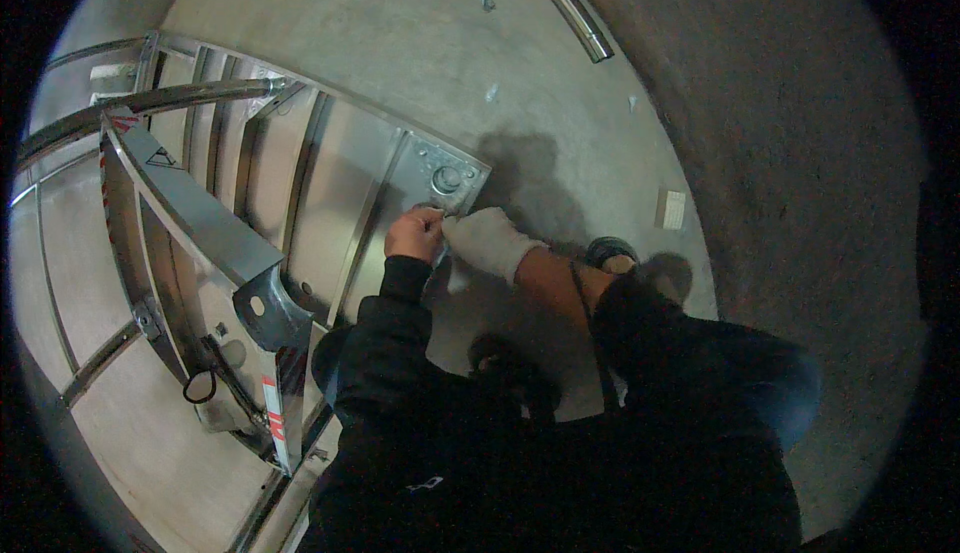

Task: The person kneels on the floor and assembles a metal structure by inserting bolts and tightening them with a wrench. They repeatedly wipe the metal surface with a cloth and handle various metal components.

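Over on the left, a smooth, curved metal bracket (200,198) with striped stickers arches across a ribbed metal panel (350,153). By the panel's right corner, beside a round hole (446,180), the bare left hand (412,233) curls its fingers, meeting the right hand (490,241), palm-down in a pale glove (505,246); what they grip, I can't tell. Far right, a shiny tube (575,13) lies on the floor (320,13).

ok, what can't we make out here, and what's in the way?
Head view:
- Whatever sits between the fingertips of the bare left hand and gloved right hand: hidden by the fingers, too small.
- Stretch of the ribbed metal panel's edge under the hands: covered by them.
- Far end of the straight metal tube: cut off by the top edge.
- Fine detail on the triangular label: too small, blurred.
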Demonstrator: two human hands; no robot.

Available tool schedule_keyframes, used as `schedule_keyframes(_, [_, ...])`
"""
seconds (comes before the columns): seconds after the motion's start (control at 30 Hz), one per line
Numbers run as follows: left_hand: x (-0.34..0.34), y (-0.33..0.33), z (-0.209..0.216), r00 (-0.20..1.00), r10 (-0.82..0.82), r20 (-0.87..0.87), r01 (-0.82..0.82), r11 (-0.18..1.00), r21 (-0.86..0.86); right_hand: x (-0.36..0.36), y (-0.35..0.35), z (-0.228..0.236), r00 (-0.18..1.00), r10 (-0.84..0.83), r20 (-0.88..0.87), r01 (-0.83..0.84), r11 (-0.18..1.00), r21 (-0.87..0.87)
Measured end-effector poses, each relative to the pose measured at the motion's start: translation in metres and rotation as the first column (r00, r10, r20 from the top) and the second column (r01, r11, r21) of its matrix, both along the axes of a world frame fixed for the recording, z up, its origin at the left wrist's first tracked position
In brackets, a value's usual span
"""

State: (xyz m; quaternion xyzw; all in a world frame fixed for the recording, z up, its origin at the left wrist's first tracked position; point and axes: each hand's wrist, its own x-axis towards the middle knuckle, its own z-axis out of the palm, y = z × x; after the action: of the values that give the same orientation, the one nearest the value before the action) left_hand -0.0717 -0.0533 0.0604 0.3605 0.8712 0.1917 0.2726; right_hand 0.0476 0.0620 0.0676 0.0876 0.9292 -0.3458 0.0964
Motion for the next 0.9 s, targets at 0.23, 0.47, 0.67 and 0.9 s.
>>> schedule_keyframes(0.23, [0.012, 0.006, 0.020, 0.924, -0.252, -0.286, 0.257, 0.966, -0.022, -0.005, 0.015, -0.010, 0.990, 0.138, 0.010, -0.138, 0.990, -0.006])
schedule_keyframes(0.47, [0.008, 0.005, 0.014, 0.902, -0.290, -0.319, 0.298, 0.954, -0.024, -0.031, 0.042, -0.005, 0.943, 0.159, 0.293, -0.046, 0.932, -0.360])
schedule_keyframes(0.67, [0.022, -0.006, -0.021, 0.981, 0.089, -0.174, -0.078, 0.995, 0.069, -0.070, 0.081, 0.074, 0.865, 0.287, 0.411, -0.201, 0.950, -0.240])
schedule_keyframes(0.9, [0.048, 0.013, -0.010, 0.902, 0.405, -0.146, -0.406, 0.913, 0.024, -0.106, 0.085, 0.037, 0.467, 0.883, 0.046, -0.861, 0.443, 0.251])
